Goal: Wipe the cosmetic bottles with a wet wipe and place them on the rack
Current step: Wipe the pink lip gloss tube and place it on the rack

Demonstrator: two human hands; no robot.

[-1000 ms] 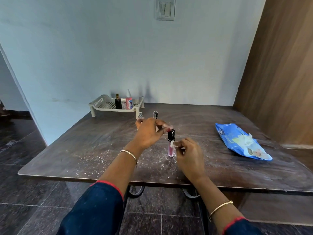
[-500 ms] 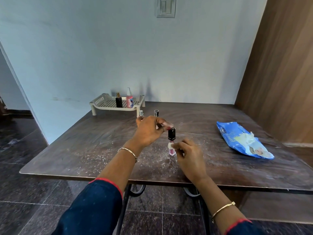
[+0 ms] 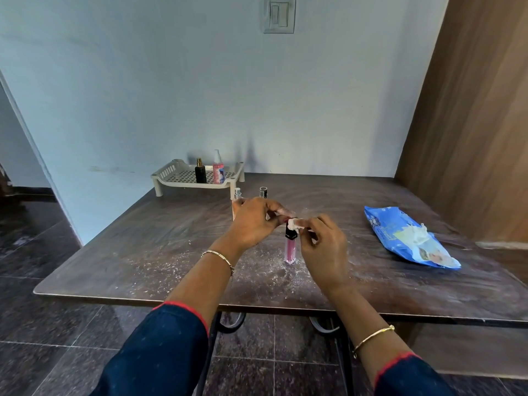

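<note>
Well inside the table (image 3: pixel 143 252) edges, left hand (image 3: pixel 255 222) pinched the pink bottle (image 3: pixel 290 250); right hand (image 3: pixel 324 248) held the wipe (image 3: pixel 293 224) (pinched), which had climbed to the cap (image 3: pixel 291 234).

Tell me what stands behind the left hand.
Two bottle tops show above the left hand: a silver cap and a dark cap. The hand covers most of their bodies, so their colour and contents cannot be seen.

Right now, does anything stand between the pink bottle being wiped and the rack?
Yes. A silver-topped bottle and a black-topped bottle stand on the table between the pink bottle and the rack, close to the rack's front corner. Lifted over them, the path looks free.
</note>
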